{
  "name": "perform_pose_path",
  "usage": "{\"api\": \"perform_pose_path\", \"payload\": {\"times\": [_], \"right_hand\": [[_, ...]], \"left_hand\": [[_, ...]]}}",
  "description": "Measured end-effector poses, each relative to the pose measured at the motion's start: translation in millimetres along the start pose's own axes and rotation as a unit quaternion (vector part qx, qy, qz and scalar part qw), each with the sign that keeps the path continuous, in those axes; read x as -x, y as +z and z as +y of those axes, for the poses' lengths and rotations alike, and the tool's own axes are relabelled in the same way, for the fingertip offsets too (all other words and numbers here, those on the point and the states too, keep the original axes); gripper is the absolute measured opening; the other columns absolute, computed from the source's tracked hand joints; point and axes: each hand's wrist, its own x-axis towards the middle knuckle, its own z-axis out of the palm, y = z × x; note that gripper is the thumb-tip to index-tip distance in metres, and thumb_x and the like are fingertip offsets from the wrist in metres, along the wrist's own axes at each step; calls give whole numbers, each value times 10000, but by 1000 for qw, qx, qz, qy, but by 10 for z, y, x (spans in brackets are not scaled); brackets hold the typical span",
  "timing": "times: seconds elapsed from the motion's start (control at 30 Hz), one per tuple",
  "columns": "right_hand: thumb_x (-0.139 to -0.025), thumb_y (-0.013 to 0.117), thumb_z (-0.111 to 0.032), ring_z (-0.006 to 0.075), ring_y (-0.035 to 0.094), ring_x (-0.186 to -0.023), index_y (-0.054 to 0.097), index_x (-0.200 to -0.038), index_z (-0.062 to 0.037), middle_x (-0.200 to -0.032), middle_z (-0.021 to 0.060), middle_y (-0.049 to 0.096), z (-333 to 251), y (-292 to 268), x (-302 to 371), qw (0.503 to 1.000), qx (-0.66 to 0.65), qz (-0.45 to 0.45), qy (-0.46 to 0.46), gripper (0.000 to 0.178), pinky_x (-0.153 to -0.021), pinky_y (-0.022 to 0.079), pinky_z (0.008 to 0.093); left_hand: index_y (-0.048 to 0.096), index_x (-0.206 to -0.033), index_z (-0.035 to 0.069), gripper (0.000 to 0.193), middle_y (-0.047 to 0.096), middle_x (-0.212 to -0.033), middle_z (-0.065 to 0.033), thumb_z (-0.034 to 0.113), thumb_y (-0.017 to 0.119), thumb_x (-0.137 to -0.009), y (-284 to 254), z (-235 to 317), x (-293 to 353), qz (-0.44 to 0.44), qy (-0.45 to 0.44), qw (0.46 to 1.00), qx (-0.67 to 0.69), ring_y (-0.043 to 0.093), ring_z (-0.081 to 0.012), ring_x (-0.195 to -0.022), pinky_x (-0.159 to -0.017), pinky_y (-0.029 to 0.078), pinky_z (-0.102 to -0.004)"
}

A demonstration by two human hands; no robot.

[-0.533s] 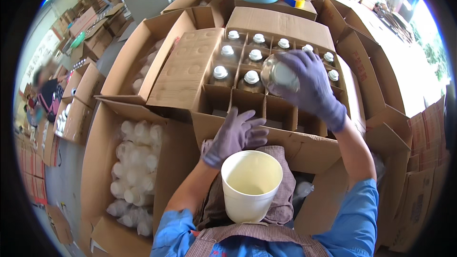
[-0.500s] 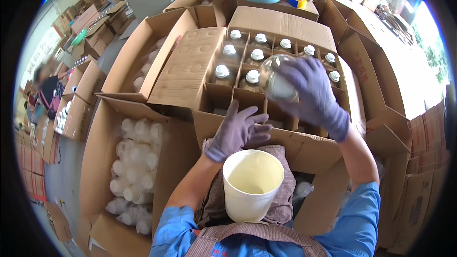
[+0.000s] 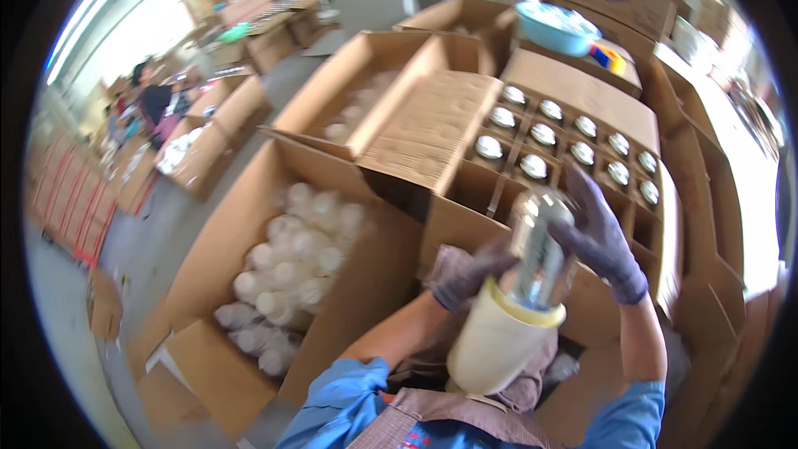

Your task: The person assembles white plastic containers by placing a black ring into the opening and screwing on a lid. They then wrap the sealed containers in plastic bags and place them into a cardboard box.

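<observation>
A shiny silvery glass flask liner (image 3: 532, 254) stands tilted, its lower end in the mouth of a cream plastic tub (image 3: 495, 345) on my lap. My right hand (image 3: 603, 241), in a grey-purple glove, curves around the liner's right side, the fingers reaching up behind it. On the other side my left hand (image 3: 474, 277), gloved alike and blurred, is at the liner and the tub's rim; its fingertips are too smeared to make out. Just beyond, a divided carton (image 3: 465, 224) holds several more liners with round silvery tops (image 3: 533, 167), and its near cells hold none.
At my left stands an open carton (image 3: 208, 249) of white plastic pieces (image 3: 287, 262). Behind it is another open carton (image 3: 320, 100). A blue basin (image 3: 555, 29) and a tape roll (image 3: 609, 58) sit on boxes at the back. Open cartons (image 3: 698, 150) line the right; a person (image 3: 158, 104) is far left.
My right hand has brought the glass liner from above the divided carton down into the tub's mouth. The tub now leans, my left hand has come beside it, and the view has turned left.
</observation>
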Motion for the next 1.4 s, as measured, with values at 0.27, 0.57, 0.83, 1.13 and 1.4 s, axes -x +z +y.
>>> {"api": "perform_pose_path", "payload": {"times": [0.27,0.57,0.83,1.13,1.4], "right_hand": [[-640,843,-251,261,542,-1103,557,-1270,-17,-1172,140,531,-455,166,552,987,46,-133,77,731,-966,439,355],[-637,871,-218,236,512,-1219,542,-1287,10,-1311,121,504,-308,6,1351,964,-109,-147,193,763,-1031,424,356],[-691,851,-293,239,509,-1252,461,-1383,16,-1369,133,534,321,-39,2805,897,-318,153,266,851,-1062,413,366],[-861,677,-53,231,585,-1164,570,-1262,33,-1316,142,563,681,413,3787,916,-103,251,295,423,-942,496,330],[-884,610,-214,281,499,-1279,370,-1443,-32,-1404,154,485,952,384,4205,908,-64,134,391,635,-1064,422,433]], "left_hand": [[215,-1530,43,905,350,-1510,-141,489,660,-882,5,-395,251,-39,66,987,143,336,-234,-1400,-1164,264,-374],[217,-1519,13,1019,323,-1513,-217,624,655,-832,447,-725,254,-44,140,985,-89,323,-318,-1412,-1152,268,-424],[329,-1432,-63,1047,435,-1401,-273,471,833,-685,261,-542,1657,-68,67,878,-469,452,-388,-1304,-1107,368,-428],[429,-1394,-22,916,526,-1320,-195,388,861,-699,18,-464,1818,-39,-194,957,-213,507,-277,-1255,-1074,391,-376],[395,-1396,-49,1038,460,-1376,-245,467,884,-639,441,-536,1456,-1,92,930,-355,463,-373,-1294,-1078,395,-426]]}}
